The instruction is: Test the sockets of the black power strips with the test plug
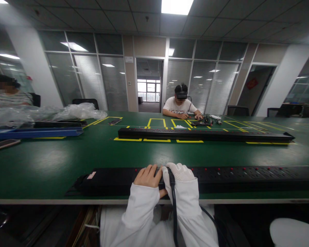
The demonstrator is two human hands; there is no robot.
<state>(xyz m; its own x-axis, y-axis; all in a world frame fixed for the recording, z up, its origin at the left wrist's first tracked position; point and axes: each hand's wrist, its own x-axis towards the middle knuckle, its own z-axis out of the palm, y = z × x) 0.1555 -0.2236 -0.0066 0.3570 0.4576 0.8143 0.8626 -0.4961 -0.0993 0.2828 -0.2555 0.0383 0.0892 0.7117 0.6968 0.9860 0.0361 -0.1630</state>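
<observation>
A long black power strip (229, 181) with a row of sockets and small red dots lies along the table's near edge. My left hand (149, 176), bare, curls over the strip left of its middle, with the thumb low on the near side. Beside it, my right hand (179, 172) wears a white dotted glove. Its fingers close around the plug end of a black power cord (173, 202), over the strip. The plug is mostly covered by my hands, so whether it sits in a socket cannot be seen. From there the cord hangs toward my lap.
A second long black strip (206, 134) lies farther across the green table (100, 151). Clear plastic wrap (77, 111), blue rails (36, 133) and a phone (3, 145) are at left. Opposite, a co-worker (180, 104) handles small cables; another person (10, 94) sits far left.
</observation>
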